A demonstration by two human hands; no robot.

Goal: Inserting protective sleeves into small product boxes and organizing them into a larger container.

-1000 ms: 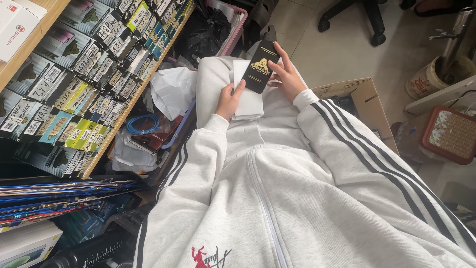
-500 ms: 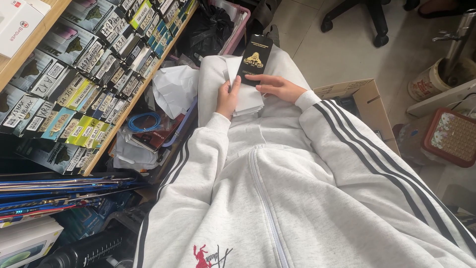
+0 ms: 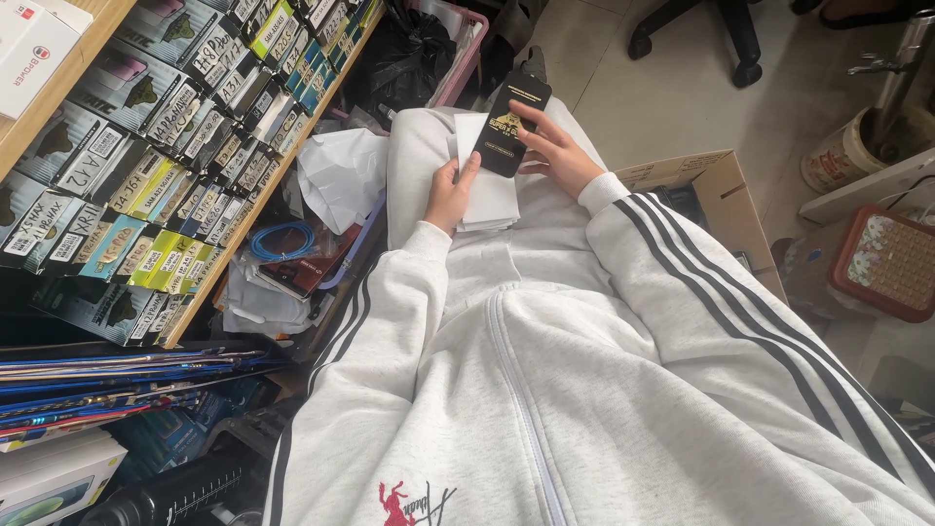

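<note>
I see my left hand (image 3: 450, 195) closed around a stack of white sleeves (image 3: 484, 185) resting on my lap, thumb on top. My right hand (image 3: 550, 151), at two o'clock from it, pinches a flat black packet (image 3: 511, 127) by its right edge, fingers partly curled, holding it over the stack's top. As far as I can judge, the packet is not yet in or out of a sleeve, so that step is open. At nine o'clock stands a shelf (image 3: 258, 205) of boxed packets, crumpled white paper (image 3: 341, 175) beside my knee; a cardboard box (image 3: 716, 190) sits at three o'clock. Nothing blocks my hands.
</note>
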